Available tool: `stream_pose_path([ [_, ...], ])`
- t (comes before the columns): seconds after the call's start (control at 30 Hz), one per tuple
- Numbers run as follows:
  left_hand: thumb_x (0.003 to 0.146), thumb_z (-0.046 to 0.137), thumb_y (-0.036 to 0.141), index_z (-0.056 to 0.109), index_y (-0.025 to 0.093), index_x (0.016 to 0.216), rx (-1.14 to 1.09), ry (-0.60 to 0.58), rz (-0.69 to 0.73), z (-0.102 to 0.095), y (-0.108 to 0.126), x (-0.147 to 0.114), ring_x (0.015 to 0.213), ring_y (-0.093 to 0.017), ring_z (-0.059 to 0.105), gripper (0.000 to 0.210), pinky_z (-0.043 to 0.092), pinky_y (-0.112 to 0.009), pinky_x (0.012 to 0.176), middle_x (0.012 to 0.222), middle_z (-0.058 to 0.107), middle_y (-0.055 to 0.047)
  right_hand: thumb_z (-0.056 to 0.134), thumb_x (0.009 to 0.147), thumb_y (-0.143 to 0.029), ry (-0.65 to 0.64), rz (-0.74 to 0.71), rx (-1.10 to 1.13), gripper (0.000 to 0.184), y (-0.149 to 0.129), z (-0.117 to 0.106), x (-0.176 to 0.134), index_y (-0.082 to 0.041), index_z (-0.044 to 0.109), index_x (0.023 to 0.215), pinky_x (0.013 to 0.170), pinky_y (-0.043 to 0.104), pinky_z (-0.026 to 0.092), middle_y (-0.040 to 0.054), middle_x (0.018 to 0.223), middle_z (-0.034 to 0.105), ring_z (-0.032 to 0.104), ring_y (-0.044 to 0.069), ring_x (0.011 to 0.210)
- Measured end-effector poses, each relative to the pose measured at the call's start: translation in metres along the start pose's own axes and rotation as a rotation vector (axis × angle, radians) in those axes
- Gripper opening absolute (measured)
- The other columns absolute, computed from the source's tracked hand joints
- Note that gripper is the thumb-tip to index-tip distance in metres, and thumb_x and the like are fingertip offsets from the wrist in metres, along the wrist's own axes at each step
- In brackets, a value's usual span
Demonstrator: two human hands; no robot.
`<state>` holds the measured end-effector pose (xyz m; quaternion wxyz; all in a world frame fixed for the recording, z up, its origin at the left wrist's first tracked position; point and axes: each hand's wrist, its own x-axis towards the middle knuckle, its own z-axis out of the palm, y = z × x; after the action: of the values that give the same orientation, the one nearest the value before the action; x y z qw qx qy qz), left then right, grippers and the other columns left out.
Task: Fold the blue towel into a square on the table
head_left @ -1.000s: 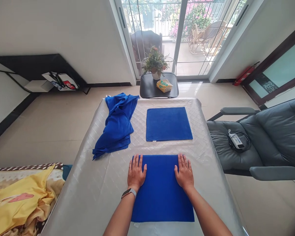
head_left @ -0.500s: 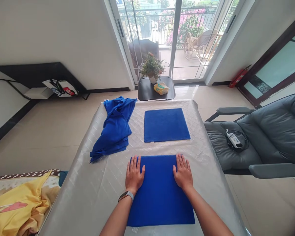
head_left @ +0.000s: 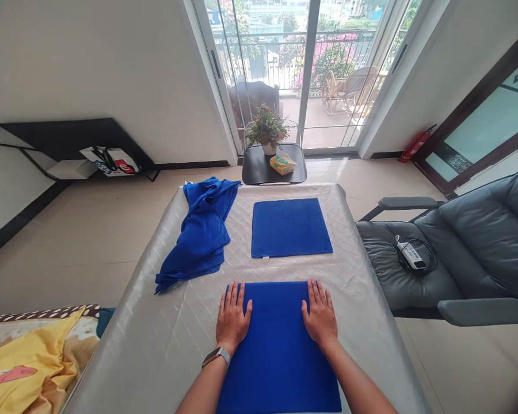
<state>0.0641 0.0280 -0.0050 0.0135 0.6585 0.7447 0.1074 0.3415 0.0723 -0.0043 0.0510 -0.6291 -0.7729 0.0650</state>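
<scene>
A blue towel [head_left: 280, 351] lies flat on the table nearest me. My left hand [head_left: 233, 316] rests with fingers stretched out on its far left corner; a watch [head_left: 216, 356] is on that wrist. On the far right corner lies my right hand [head_left: 320, 313], palm down and fingers extended. Beyond them a second blue towel [head_left: 291, 227], smooth and rectangular, has a small white tag on its near edge. To the left is a crumpled pile of blue towels [head_left: 205, 233], with several layered edges showing.
A silver-grey cloth covers the table [head_left: 172, 328]. Behind it a black folding chair [head_left: 252, 167] holds a potted plant [head_left: 267, 129] and a yellow tissue pack [head_left: 282, 164]. At right stands a grey armchair [head_left: 470, 247] with a power strip [head_left: 410, 255]. Yellow fabric [head_left: 30, 356] lies lower left.
The whole view has tilted up slightly, so everything sits lower in the picture. Both hands stay flat on the near towel's far corners.
</scene>
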Motion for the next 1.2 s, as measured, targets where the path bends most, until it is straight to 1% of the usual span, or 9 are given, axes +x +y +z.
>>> stream_pose_path([
  [0.13, 0.101, 0.035, 0.043, 0.021, 0.021, 0.159, -0.010, -0.007, -0.004, -0.003, 0.001, 0.000, 0.153, -0.026, 0.021, 0.064, 0.023, -0.053, 0.124, 0.163, 0.031, -0.009, 0.030, 0.101, -0.034, 0.005, -0.001, 0.014, 0.064, -0.001, -0.002, 0.000, -0.019, 0.012, 0.161, 0.125, 0.045, 0.013, 0.0018, 0.165, 0.022, 0.016, 0.019, 0.153],
  [0.43, 0.101, 0.035, 0.044, 0.022, 0.023, 0.159, -0.022, -0.020, -0.028, -0.005, 0.003, 0.001, 0.152, -0.026, 0.023, 0.063, 0.024, -0.052, 0.123, 0.161, 0.035, -0.008, 0.028, 0.101, -0.033, 0.014, -0.004, 0.010, 0.063, -0.001, -0.002, 0.001, -0.020, 0.013, 0.161, 0.125, 0.045, 0.013, 0.0019, 0.164, 0.024, 0.019, 0.020, 0.153],
  [0.63, 0.101, 0.035, 0.045, 0.023, 0.021, 0.159, -0.019, -0.008, -0.012, -0.003, 0.001, 0.000, 0.153, -0.026, 0.021, 0.064, 0.023, -0.052, 0.124, 0.162, 0.033, -0.009, 0.030, 0.100, -0.033, 0.016, -0.009, 0.008, 0.065, 0.000, 0.000, 0.000, -0.018, 0.011, 0.161, 0.125, 0.045, 0.012, 0.0030, 0.165, 0.023, 0.016, 0.020, 0.153],
  [0.8, 0.101, 0.035, 0.045, 0.024, 0.020, 0.158, -0.016, -0.006, -0.012, -0.002, 0.002, 0.001, 0.152, -0.026, 0.022, 0.064, 0.023, -0.052, 0.124, 0.163, 0.030, -0.010, 0.031, 0.100, -0.032, 0.012, 0.000, 0.009, 0.065, -0.002, -0.002, 0.000, -0.019, 0.011, 0.161, 0.125, 0.044, 0.012, 0.0027, 0.165, 0.024, 0.017, 0.019, 0.153],
  [0.9, 0.101, 0.034, 0.045, 0.027, 0.019, 0.157, -0.015, -0.008, -0.013, -0.003, 0.002, 0.001, 0.152, -0.026, 0.023, 0.063, 0.023, -0.051, 0.124, 0.162, 0.033, -0.010, 0.030, 0.101, -0.031, 0.018, 0.001, 0.005, 0.065, -0.002, -0.004, 0.000, -0.019, 0.010, 0.161, 0.125, 0.044, 0.012, 0.0027, 0.165, 0.024, 0.017, 0.020, 0.153],
  [1.03, 0.101, 0.033, 0.046, 0.034, 0.014, 0.154, -0.001, 0.003, -0.012, -0.008, 0.000, 0.000, 0.150, -0.029, 0.027, 0.063, 0.022, -0.054, 0.124, 0.159, 0.037, -0.015, 0.029, 0.102, -0.031, 0.041, -0.040, 0.004, 0.064, 0.000, -0.005, -0.001, -0.018, 0.009, 0.161, 0.124, 0.045, 0.015, 0.0045, 0.164, 0.024, 0.018, 0.021, 0.153],
  [1.1, 0.101, 0.034, 0.047, 0.034, 0.012, 0.154, 0.012, 0.051, -0.033, -0.012, 0.009, -0.001, 0.151, -0.030, 0.026, 0.064, 0.022, -0.056, 0.123, 0.159, 0.037, -0.017, 0.030, 0.102, -0.031, 0.089, -0.081, 0.003, 0.064, -0.001, -0.007, -0.003, -0.017, 0.009, 0.160, 0.124, 0.047, 0.014, 0.0060, 0.164, 0.024, 0.019, 0.022, 0.153],
  [1.13, 0.102, 0.034, 0.046, 0.033, 0.011, 0.155, 0.008, 0.071, -0.033, -0.014, 0.017, -0.001, 0.151, -0.030, 0.025, 0.064, 0.022, -0.056, 0.123, 0.159, 0.036, -0.018, 0.032, 0.102, -0.031, 0.116, -0.106, 0.003, 0.064, -0.002, -0.008, -0.005, -0.016, 0.010, 0.160, 0.124, 0.049, 0.013, 0.0069, 0.164, 0.025, 0.019, 0.023, 0.153],
  [1.2, 0.103, 0.033, 0.042, 0.031, 0.011, 0.155, -0.030, 0.071, 0.033, -0.015, 0.045, 0.000, 0.152, -0.027, 0.024, 0.061, 0.026, -0.052, 0.123, 0.161, 0.034, -0.016, 0.035, 0.102, -0.032, 0.165, -0.138, -0.002, 0.065, -0.004, -0.010, -0.010, -0.014, 0.012, 0.160, 0.125, 0.050, 0.012, 0.0086, 0.163, 0.025, 0.018, 0.024, 0.153],
])
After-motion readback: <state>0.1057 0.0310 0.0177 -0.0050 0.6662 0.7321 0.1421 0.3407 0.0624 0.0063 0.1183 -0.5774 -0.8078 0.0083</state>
